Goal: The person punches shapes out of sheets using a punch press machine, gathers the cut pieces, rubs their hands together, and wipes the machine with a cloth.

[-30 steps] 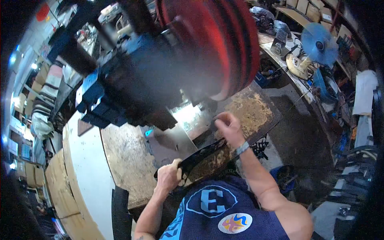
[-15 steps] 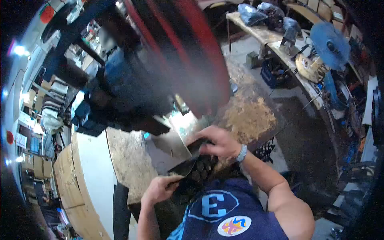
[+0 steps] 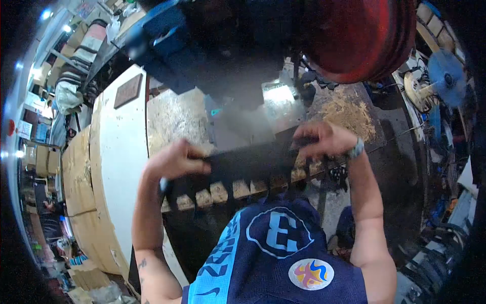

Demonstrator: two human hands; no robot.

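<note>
A black strip of flexible-looking material (image 3: 253,161), with tab-like pieces hanging along its lower edge, stretches between my hands in front of my waist. My left hand (image 3: 178,161) pinches its left end between thumb and fingers. At the right end, my right hand (image 3: 326,140) has its fingers curled over the strip, slightly blurred by motion. Just beyond the strip is a machine with a dark blue body (image 3: 167,30) and a bright metal plate (image 3: 280,96), lit by a lamp. What the material is, I cannot make out.
A large red wheel-like part (image 3: 359,40) hangs close overhead at upper right. The worn worktable (image 3: 177,114) adjoins a white board (image 3: 119,157) on the left. Brown crumbly patches (image 3: 354,114) cover its right side. A blue fan (image 3: 447,78) stands farther right.
My hands have moved apart and forward, and the black strip now lies stretched out between them. The camera view has shifted, putting the red part farther right.
</note>
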